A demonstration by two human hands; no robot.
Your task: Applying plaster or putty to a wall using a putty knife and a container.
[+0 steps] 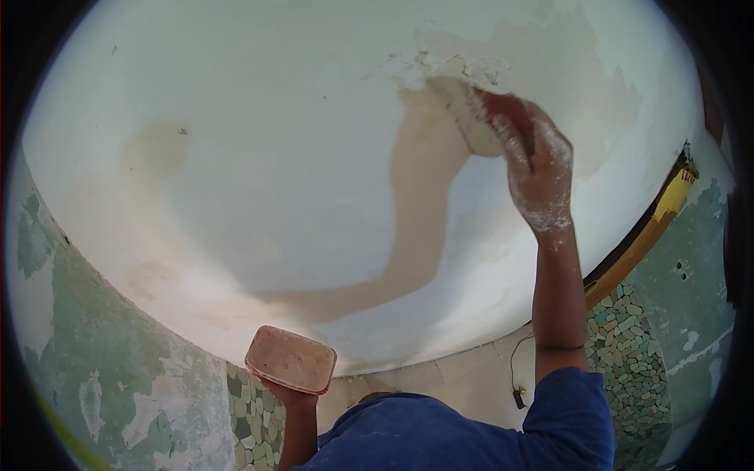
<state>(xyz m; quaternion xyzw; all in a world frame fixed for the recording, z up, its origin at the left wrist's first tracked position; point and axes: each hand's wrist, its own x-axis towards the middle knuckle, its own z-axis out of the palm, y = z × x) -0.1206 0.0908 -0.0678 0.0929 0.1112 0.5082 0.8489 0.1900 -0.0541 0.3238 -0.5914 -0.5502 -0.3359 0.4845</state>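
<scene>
Holding the scraper: the right hand has its fingers curled tight round the red-brown handle of the scraper.
Where the scraper is: high up and a bit right of the middle, by the big white surface, just below a rough patch; its blade seems to touch the white.
Way the scraper points: the blade faces left and the handle goes back to the right, into the hand. Its long line runs from side to side, and the wide blade edge slants from upper left to lower right.
Scraper look: the blade is flat, wide, pale and smeared, and a bit blurry.
Hand dust: white powder marks the right hand's knuckles and wrist.
Tub: the left hand holds a tub from below, low down and left of the middle. Most of those fingers hide behind it.
Tub shape: a box with round corners and a red rim, pale and smeary inside. Its long side runs left to right, with the right end lower.
White surface: mostly smooth, with crumbly bits on the rough patch and a darker stain beside it. An arm-shaped shadow bends across it.
Edges: patchy green walls, and round flat pebbles at lower right.
</scene>
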